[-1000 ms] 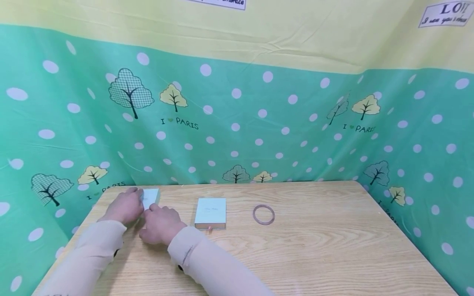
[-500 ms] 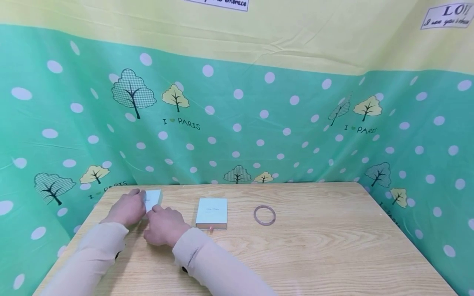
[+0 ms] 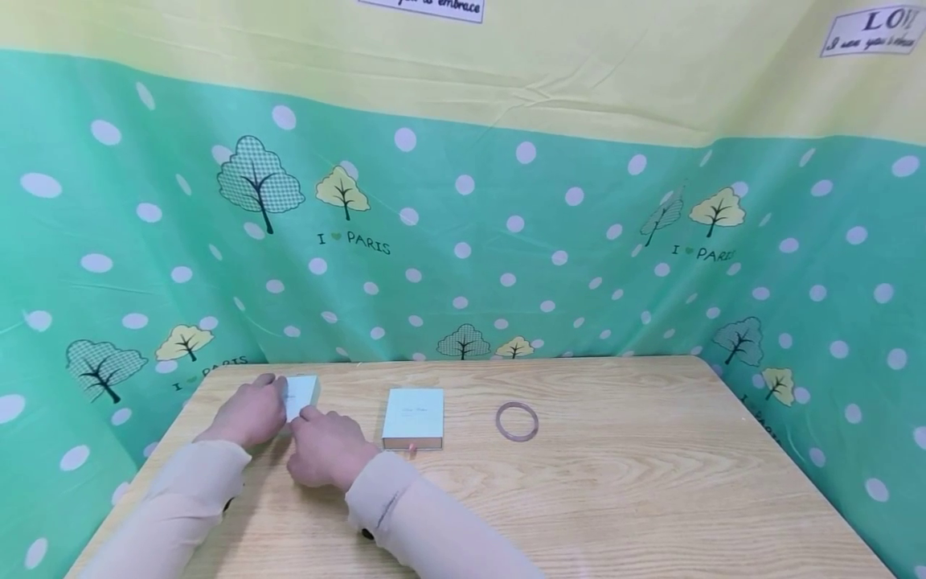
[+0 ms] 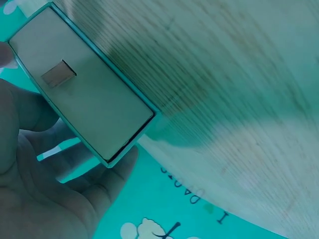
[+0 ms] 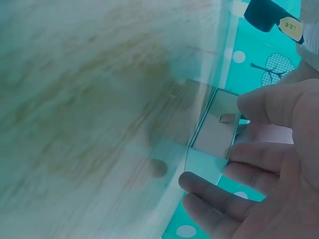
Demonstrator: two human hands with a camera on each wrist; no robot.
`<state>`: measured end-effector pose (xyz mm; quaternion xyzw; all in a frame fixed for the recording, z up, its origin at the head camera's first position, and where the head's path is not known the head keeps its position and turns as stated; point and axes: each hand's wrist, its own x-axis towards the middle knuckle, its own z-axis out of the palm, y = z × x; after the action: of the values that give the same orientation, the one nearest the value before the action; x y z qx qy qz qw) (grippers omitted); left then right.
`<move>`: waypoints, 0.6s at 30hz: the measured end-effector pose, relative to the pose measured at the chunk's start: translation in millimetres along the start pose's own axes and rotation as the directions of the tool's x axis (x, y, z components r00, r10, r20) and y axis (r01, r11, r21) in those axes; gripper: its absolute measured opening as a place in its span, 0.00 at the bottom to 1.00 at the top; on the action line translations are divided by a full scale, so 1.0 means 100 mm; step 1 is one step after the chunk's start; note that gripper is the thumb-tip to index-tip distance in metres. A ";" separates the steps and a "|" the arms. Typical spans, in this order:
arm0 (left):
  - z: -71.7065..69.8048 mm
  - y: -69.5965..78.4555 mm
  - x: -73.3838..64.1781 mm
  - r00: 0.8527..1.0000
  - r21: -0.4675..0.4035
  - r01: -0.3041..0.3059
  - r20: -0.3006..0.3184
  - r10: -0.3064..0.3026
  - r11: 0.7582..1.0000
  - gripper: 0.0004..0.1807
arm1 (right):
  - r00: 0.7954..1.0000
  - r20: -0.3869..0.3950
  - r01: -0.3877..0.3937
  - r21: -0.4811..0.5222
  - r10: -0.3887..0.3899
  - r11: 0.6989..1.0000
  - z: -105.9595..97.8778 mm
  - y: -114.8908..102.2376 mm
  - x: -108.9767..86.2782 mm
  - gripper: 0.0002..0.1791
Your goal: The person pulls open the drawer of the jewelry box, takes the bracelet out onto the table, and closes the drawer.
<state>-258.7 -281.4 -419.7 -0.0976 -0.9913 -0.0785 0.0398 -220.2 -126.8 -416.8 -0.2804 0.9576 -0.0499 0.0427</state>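
In the head view a pale blue gift box [image 3: 300, 397] lies at the table's far left, between both hands. My left hand [image 3: 250, 412] grips it from the left, hiding part of its lid. In the left wrist view its brown drawer front [image 4: 92, 97] shows a small pull tab [image 4: 59, 74]. My right hand [image 3: 329, 447] is at the box's near right corner; in the right wrist view its straight fingers [image 5: 256, 155] touch the edge. A second pale blue box [image 3: 412, 414] with a pink tab stands to the right, then a purplish bangle [image 3: 517, 421].
The wooden table [image 3: 608, 498] meets a green and yellow printed cloth [image 3: 463, 241] at its back and sides. The second box stands just right of my right hand.
The box in my left hand has shifted slightly toward me and to the right. Both hands have moved with it. The second box and the bangle stay put.
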 end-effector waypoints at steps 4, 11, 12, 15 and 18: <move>0.00 0.02 -0.01 1.000 -0.004 0.002 0.009 -0.002 1.000 0.26 | 1.000 -0.004 0.001 0.004 -0.001 1.000 0.01 0.02 -0.02 0.22; 0.01 0.05 -0.04 1.000 -0.002 0.000 0.013 0.000 1.000 0.25 | 1.000 -0.012 0.008 -0.004 -0.008 1.000 0.03 0.03 -0.04 0.22; 0.01 0.05 -0.04 1.000 -0.001 -0.002 0.010 0.002 1.000 0.25 | 1.000 -0.013 0.010 -0.007 -0.011 1.000 0.03 0.03 -0.05 0.22; 0.01 0.05 -0.06 1.000 0.001 -0.003 0.002 0.003 1.000 0.24 | 1.000 -0.017 0.022 -0.014 -0.022 1.000 0.03 0.04 -0.06 0.21; 0.01 0.05 -0.06 1.000 0.000 -0.007 -0.003 0.007 1.000 0.24 | 0.999 -0.019 0.029 -0.018 -0.030 0.999 0.03 0.05 -0.07 0.21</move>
<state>-252.3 -277.2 -420.4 -0.1011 -0.9909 -0.0787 0.0416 -216.5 -118.7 -420.3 -0.2943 0.9542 -0.0450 0.0301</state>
